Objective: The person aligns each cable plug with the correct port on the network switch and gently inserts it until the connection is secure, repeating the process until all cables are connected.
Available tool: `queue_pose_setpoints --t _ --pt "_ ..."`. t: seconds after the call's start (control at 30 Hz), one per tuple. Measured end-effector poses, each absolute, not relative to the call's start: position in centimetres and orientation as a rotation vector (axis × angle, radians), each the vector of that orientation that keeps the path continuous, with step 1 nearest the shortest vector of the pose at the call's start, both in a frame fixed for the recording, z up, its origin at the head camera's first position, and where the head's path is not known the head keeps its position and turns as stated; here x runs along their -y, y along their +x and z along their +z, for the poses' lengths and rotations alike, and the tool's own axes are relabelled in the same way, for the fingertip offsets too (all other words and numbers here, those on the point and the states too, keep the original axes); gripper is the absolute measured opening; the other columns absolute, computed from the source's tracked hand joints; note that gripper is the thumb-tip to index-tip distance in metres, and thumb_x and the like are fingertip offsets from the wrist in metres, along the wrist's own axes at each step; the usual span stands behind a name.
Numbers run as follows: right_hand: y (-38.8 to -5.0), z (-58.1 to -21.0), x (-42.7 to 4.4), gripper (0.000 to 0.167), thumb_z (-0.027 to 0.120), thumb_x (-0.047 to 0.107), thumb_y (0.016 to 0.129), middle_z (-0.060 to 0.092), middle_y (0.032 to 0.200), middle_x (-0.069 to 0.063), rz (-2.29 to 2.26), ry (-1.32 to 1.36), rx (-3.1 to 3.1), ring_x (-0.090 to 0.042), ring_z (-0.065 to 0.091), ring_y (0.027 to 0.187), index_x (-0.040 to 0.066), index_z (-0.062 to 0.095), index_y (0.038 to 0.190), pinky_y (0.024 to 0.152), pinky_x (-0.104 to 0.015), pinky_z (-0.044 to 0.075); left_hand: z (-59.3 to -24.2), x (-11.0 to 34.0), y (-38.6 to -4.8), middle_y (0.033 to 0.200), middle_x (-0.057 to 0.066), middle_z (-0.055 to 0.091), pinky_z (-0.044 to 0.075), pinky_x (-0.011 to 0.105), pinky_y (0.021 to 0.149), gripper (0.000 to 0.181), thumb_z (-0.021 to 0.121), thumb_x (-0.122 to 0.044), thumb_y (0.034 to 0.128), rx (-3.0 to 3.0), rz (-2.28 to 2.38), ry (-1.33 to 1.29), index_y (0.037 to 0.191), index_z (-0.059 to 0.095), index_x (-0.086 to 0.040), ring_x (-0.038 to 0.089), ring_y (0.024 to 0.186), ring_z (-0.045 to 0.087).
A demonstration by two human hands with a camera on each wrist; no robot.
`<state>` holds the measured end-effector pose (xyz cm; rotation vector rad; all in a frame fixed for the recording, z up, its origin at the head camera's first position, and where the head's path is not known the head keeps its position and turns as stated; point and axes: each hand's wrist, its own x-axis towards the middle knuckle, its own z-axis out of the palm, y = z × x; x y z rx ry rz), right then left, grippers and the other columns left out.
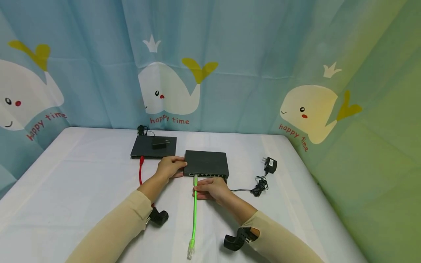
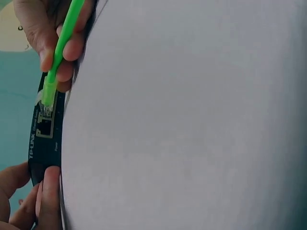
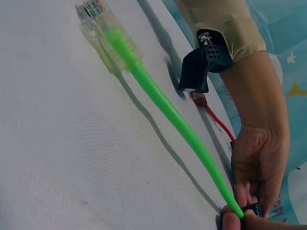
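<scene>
A black network switch (image 1: 206, 162) lies on the table with its row of ports facing me. My left hand (image 1: 171, 167) grips its left end, thumb on top and fingers at the lower edge. With my right hand (image 1: 212, 188) I pinch a green network cable (image 1: 194, 215) just behind its upper plug. In the left wrist view that clear plug (image 2: 47, 110) is at a port near the TP-LINK lettering; whether it is fully seated I cannot tell. The cable's other plug (image 3: 108, 33) points toward me, apart from any device.
A second black box (image 1: 141, 146) stands at the back left, a power adapter (image 1: 159, 143) on it and a red cable (image 1: 140, 171) at its front. Right of the switch lies another adapter (image 1: 270, 165) with a bundled black cord (image 1: 260, 186). A curtain (image 1: 243, 73) hangs behind the white table (image 1: 82, 190).
</scene>
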<state>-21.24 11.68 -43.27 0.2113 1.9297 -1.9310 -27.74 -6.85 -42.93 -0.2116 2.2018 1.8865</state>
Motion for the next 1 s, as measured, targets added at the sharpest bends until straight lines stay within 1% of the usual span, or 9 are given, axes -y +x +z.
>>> queue_pose_setpoints --t 0.17,0.27,0.33,0.47,0.57,0.67,0.8,0.9,1.0 --pt "-21.2 -43.3 -11.7 0.025 0.066 -0.007 0.088 0.074 0.084 -0.012 -1.926 0.193 -1.926 -0.012 0.071 0.064 -0.015 0.064 0.111 0.065 -0.027 0.062 -42.4 7.0 -28.2 0.121 0.017 0.066 0.062 0.029 0.078 0.036 0.068 -0.012 0.0931 -2.174 1.872 -0.201 0.126 0.064 0.0 0.019 0.098 0.068" --pt "-21.3 -43.3 -11.8 0.024 0.066 -0.007 0.089 0.075 0.085 -0.013 -1.924 0.19 -1.935 -0.012 0.071 0.064 -0.014 0.065 0.111 0.066 -0.027 0.062 -42.2 6.9 -28.5 0.122 0.017 0.066 0.061 0.03 0.079 0.038 0.069 -0.015 0.0935 -2.194 1.866 -0.19 0.128 0.063 -0.001 0.018 0.095 0.068" --pt "-21.3 -43.3 -11.8 0.024 0.066 -0.007 0.089 0.075 0.086 -0.014 -1.925 0.183 -1.942 -0.013 0.071 0.065 -0.014 0.065 0.111 0.066 -0.027 0.062 -42.0 6.8 -28.7 0.122 0.017 0.065 0.061 0.028 0.078 0.039 0.069 -0.016 0.0933 -2.224 1.86 -0.187 0.128 0.063 -0.001 0.016 0.091 0.068" --pt "-21.3 -43.2 -11.8 0.024 0.066 -0.006 0.089 0.075 0.088 -0.016 -1.928 0.168 -1.955 -0.013 0.071 0.065 -0.015 0.065 0.111 0.066 -0.028 0.062 -42.1 6.6 -28.7 0.121 0.018 0.066 0.062 0.025 0.07 0.039 0.071 -0.016 0.0914 -2.29 1.867 -0.177 0.127 0.065 -0.002 0.011 0.078 0.068" --pt "-21.3 -43.1 -11.9 0.024 0.066 -0.005 0.089 0.074 0.089 -0.016 -1.925 0.163 -1.962 -0.012 0.071 0.065 -0.014 0.065 0.112 0.067 -0.028 0.062 -42.3 6.3 -28.7 0.121 0.017 0.067 0.061 0.024 0.066 0.042 0.074 -0.017 0.0896 -2.329 1.862 -0.172 0.128 0.065 -0.004 0.01 0.075 0.069" --pt "-21.3 -43.1 -11.9 0.024 0.066 -0.005 0.089 0.075 0.089 -0.015 -1.922 0.165 -1.96 -0.012 0.071 0.065 -0.014 0.065 0.112 0.067 -0.028 0.062 -42.4 6.1 -28.6 0.123 0.015 0.067 0.061 0.023 0.066 0.046 0.075 -0.017 0.0886 -2.362 1.831 -0.173 0.132 0.063 -0.007 0.015 0.085 0.071" --pt "-21.3 -43.1 -11.9 0.024 0.066 -0.005 0.089 0.075 0.087 -0.014 -1.914 0.166 -1.955 -0.012 0.071 0.065 -0.014 0.065 0.112 0.067 -0.028 0.062 -42.5 6.0 -28.6 0.127 0.015 0.065 0.061 0.022 0.067 0.049 0.074 -0.015 0.0898 -2.381 1.779 -0.158 0.136 0.06 -0.008 0.022 0.101 0.069" --pt "-21.3 -43.1 -11.9 0.024 0.067 -0.005 0.088 0.075 0.086 -0.013 -1.901 0.171 -1.957 -0.013 0.071 0.065 -0.013 0.065 0.111 0.066 -0.028 0.062 -42.4 5.9 -28.5 0.13 0.017 0.063 0.061 0.022 0.067 0.049 0.072 -0.014 0.0913 -2.373 1.753 -0.153 0.138 0.058 -0.008 0.024 0.105 0.068" --pt "-21.4 -43.1 -11.9 0.023 0.069 -0.005 0.088 0.075 0.085 -0.013 -1.89 0.172 -1.965 -0.013 0.071 0.065 -0.013 0.066 0.109 0.065 -0.028 0.062 -42.3 5.8 -28.5 0.132 0.017 0.062 0.061 0.022 0.067 0.049 0.072 -0.013 0.0914 -2.36 1.756 -0.173 0.138 0.058 -0.008 0.023 0.104 0.069"
